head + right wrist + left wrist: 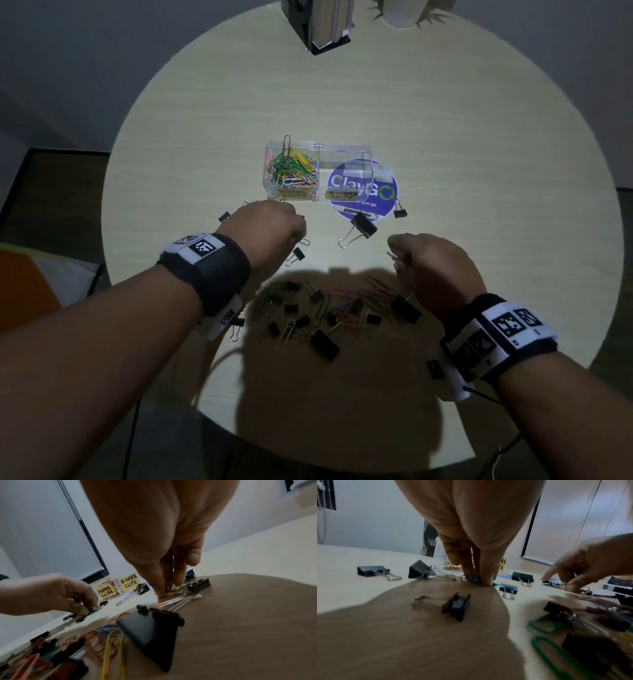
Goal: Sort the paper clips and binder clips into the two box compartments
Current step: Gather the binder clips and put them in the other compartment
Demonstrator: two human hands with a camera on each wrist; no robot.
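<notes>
At the middle of the round table (445, 137), a clear two-compartment box (318, 171) stands with its left compartment full of coloured paper clips (293, 166) and its right compartment, labelled for binder clips, showing only the purple sticker (380, 195) under it. At about seven o'clock from the box, the left hand (267, 229) reaches down with its fingers bunched together, the tips pressing on a blue paper clip (471, 578) and a green paper clip (303, 242) lying on the table; whether they are pinched or only pressed I cannot tell. At about five o'clock from the box, the right hand (431, 263) has its fingers curled close, the tips pinching an orange paper clip (173, 588) right at the table surface. Between the hands, at twelve o'clock from the pile, lies a large binder clip (363, 224). The mixed pile (329, 315) of paper clips and black binder clips sits in shadow at six o'clock from the box, between the two wrists.
</notes>
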